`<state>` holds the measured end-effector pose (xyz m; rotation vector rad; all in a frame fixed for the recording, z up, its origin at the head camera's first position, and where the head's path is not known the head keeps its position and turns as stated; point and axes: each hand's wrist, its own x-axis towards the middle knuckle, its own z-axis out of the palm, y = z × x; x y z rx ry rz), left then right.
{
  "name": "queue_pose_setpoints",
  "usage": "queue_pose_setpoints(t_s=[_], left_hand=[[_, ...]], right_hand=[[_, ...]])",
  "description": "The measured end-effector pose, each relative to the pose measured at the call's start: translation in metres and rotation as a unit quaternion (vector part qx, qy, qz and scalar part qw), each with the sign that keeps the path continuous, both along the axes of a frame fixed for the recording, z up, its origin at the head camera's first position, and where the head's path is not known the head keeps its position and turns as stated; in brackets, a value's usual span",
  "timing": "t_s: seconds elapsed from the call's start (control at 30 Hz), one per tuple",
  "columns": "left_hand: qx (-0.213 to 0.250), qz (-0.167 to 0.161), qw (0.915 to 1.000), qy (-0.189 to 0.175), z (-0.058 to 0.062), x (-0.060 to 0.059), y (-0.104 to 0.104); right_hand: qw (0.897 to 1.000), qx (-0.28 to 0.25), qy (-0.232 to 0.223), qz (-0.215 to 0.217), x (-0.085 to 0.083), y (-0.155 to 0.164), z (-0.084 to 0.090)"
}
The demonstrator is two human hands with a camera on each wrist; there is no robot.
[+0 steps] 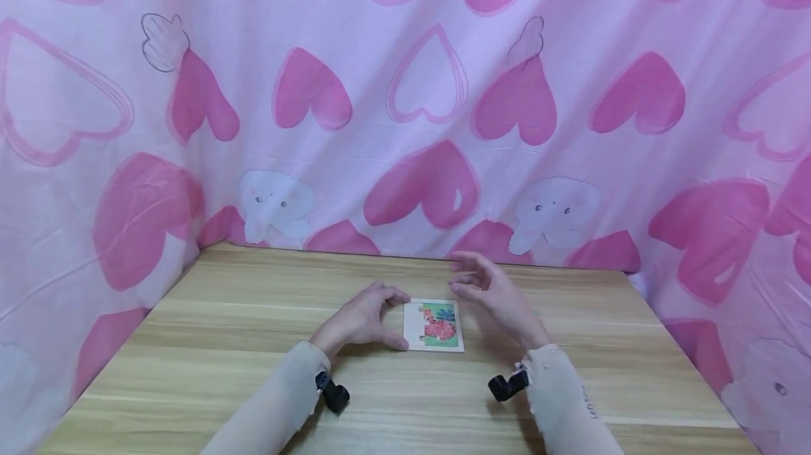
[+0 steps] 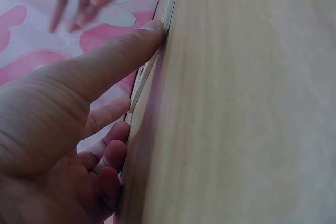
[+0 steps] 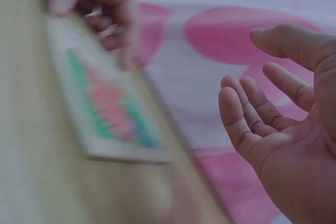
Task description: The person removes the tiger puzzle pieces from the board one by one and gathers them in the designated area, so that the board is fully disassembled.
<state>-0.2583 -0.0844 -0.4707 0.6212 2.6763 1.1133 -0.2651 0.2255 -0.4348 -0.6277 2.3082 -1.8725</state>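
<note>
A small flat puzzle board (image 1: pixel 415 328) lies on the table, with a white frame and a red, green and blue picture on its right part. The strip on its left is bare white, and knob-like outlines mark the picture's edge there. My left hand (image 1: pixel 362 318) holds the board at its left side, thumb at the near corner and index finger at the far one. In the left wrist view the thumb (image 2: pixel 121 56) presses on the board's thin edge. Beyond the board's right side, my right hand (image 1: pixel 497 296) hovers above the table with loosely bent fingers and nothing in them.
The wood-grain table (image 1: pixel 253 328) reaches back to a pink curtain (image 1: pixel 418 138) with hearts, which also hangs along both sides. A small black camera is strapped to each wrist, over light sleeves (image 1: pixel 560 391).
</note>
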Motion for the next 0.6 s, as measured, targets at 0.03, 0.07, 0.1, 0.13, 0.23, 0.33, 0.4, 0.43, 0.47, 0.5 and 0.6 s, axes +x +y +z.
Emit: queue_pose_setpoints(t_s=[0.03,0.07,0.1,0.13,0.23,0.33,0.4,0.43,0.47,0.5,0.6], left_hand=[[-0.001,0.0,1.0,0.0,0.0,0.0,0.0],[-0.003,0.001,1.0,0.001,0.0,-0.001,0.0],[-0.004,0.001,1.0,0.001,0.0,-0.001,0.0],[-0.004,0.002,1.0,0.001,-0.001,0.0,0.0],[-0.004,0.001,1.0,0.002,-0.002,0.001,-0.001],[-0.005,0.0,1.0,0.002,-0.003,0.001,-0.001],[-0.007,-0.001,1.0,0.003,-0.003,0.001,-0.001],[-0.008,-0.001,1.0,0.004,-0.003,0.0,-0.001],[-0.009,-0.001,0.9999,0.006,-0.003,0.0,-0.001],[-0.009,-0.001,0.9999,0.006,-0.002,-0.001,0.0],[-0.007,0.0,1.0,0.006,-0.001,0.0,0.0]], right_hand=[[1.0,0.016,-0.008,0.0,-0.001,-0.003,-0.006],[0.999,0.029,-0.015,0.0,-0.003,-0.006,-0.012],[0.999,0.041,-0.023,-0.004,-0.004,-0.008,-0.017],[0.998,0.051,-0.029,-0.005,-0.005,-0.011,-0.023],[0.997,0.064,-0.034,-0.001,-0.007,-0.016,-0.035],[0.997,0.069,-0.023,0.011,-0.007,-0.021,-0.043],[0.997,0.076,-0.015,0.013,-0.008,-0.023,-0.047],[0.997,0.082,-0.012,0.013,-0.008,-0.024,-0.049],[0.996,0.087,-0.008,0.011,-0.007,-0.024,-0.049],[0.995,0.095,-0.003,0.01,-0.007,-0.025,-0.05],[0.992,0.128,0.017,0.003,-0.006,-0.029,-0.051]])
